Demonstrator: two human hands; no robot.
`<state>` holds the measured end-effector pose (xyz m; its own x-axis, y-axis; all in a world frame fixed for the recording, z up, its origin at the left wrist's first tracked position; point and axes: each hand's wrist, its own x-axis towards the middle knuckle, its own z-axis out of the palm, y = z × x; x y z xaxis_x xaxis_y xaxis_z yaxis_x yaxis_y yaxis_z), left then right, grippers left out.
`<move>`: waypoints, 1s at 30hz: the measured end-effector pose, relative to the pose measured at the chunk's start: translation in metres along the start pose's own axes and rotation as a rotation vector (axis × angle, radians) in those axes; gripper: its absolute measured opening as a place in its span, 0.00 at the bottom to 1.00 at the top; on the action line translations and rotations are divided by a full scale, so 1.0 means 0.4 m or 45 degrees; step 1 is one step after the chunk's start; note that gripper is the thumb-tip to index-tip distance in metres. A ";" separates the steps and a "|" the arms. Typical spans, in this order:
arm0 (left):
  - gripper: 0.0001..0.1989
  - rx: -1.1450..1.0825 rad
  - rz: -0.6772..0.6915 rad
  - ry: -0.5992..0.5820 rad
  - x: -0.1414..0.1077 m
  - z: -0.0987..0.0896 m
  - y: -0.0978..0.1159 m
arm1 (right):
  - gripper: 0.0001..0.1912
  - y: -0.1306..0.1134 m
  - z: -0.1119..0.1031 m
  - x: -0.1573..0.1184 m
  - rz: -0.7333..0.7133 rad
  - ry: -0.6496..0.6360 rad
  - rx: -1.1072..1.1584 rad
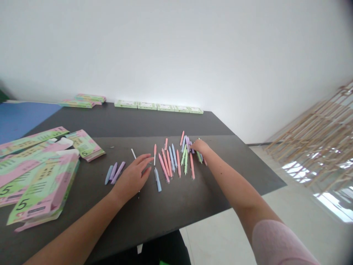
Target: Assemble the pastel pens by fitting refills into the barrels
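Several pink, blue, green and purple pens lie in a loose spread on the dark table, among them a pink pen (pixel 164 168) and a green pen (pixel 186 162). My right hand (pixel 200 146) reaches into the right end of the spread, touching the pens by the purple ones; its fingertips are partly hidden. My left hand (pixel 134 176) hovers over the table left of the spread, fingers apart and nothing held. Beside it are a blue pen (pixel 157 180) and a thin white stick (pixel 133 153). Further left lie purple barrels (pixel 118 172) and a blue one (pixel 109 175).
Pink-and-green cartons (pixel 41 187) cover the left side of the dark table (pixel 176 213). Green-and-white boxes (pixel 147 106) line the back edge, with stacked cartons (pixel 82 101) at the back left. Wooden racks (pixel 317 136) stand on the floor to the right.
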<state>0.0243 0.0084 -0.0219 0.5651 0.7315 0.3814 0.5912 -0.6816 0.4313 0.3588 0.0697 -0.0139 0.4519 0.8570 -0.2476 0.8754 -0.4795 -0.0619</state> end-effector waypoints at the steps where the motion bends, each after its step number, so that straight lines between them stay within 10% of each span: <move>1: 0.19 -0.006 -0.003 0.003 -0.001 0.000 -0.001 | 0.18 0.001 -0.002 0.005 -0.002 -0.018 0.009; 30: 0.18 -0.046 -0.078 0.199 0.014 -0.029 -0.028 | 0.18 -0.051 -0.017 0.096 0.014 -0.049 0.001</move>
<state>0.0141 0.0203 -0.0150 0.4308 0.7676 0.4746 0.5990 -0.6365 0.4858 0.3593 0.1137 -0.0157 0.4549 0.8436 -0.2855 0.8701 -0.4893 -0.0596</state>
